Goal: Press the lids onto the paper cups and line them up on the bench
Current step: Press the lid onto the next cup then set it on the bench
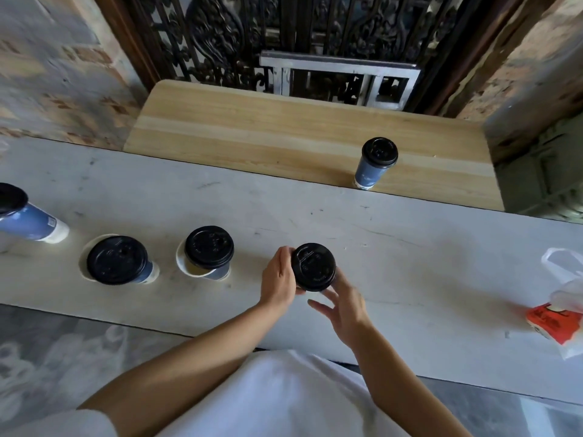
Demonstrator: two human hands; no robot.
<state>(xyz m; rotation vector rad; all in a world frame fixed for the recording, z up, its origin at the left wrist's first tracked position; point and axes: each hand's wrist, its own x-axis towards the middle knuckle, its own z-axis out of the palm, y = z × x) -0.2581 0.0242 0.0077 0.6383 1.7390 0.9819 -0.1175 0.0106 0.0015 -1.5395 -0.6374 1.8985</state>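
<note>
A paper cup with a black lid (313,267) stands on the grey counter (410,263). My left hand (279,279) grips its left side. My right hand (342,305) sits at its lower right, fingers spread and touching near the lid's rim. To the left are two blue cups whose black lids (209,246) (117,260) rest loose and off-centre, showing white rims. A lidded blue cup (19,216) stands at the far left edge. One lidded blue cup (375,162) stands alone on the wooden bench (252,134) beyond the counter.
A red packet in a thin plastic bag (558,313) lies at the counter's right end. Brick walls flank the bench, with a dark iron grille (284,36) and a metal frame behind it.
</note>
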